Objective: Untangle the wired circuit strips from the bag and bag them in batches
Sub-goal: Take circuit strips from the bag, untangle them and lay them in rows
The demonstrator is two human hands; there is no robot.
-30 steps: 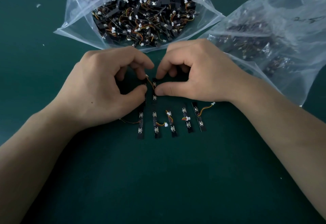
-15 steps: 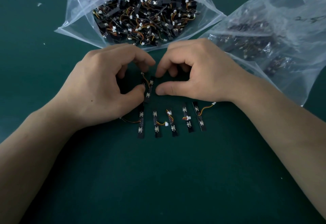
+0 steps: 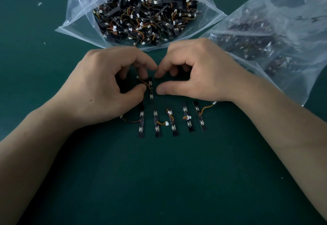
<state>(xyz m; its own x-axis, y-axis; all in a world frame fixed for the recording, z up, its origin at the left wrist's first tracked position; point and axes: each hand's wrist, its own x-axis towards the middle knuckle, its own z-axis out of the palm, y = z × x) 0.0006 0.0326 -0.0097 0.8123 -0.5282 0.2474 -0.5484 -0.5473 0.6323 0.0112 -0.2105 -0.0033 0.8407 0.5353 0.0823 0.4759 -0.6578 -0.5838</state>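
Early on: five strips (image 3: pixel 174 127) laid out mid-frame, open bag (image 3: pixel 145 16) at top crammed.
Left hand (image 3: pixel 106 86) and right hand (image 3: pixel 200 76) seemingly pinch a sixth strip (image 3: pixel 150 90).

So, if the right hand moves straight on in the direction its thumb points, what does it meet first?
Probably the circuit strip just beside the thumb tip of the right hand; behind it is the left hand.

A dark green table (image 3: pixel 159 180) carries everything. At its far edge lies an open clear bag (image 3: pixel 79 24) heaped with tangled wired circuit strips (image 3: pixel 141 16); a second clear bag (image 3: pixel 292 39), holding more, lies to the right, its edge just beside the first. Nearer, a row of five strips (image 3: pixel 172 123) lies side by side. A sixth strip (image 3: pixel 151 90) sits just beyond the row's left end. Small white scraps (image 3: pixel 39 4) dot the far left.
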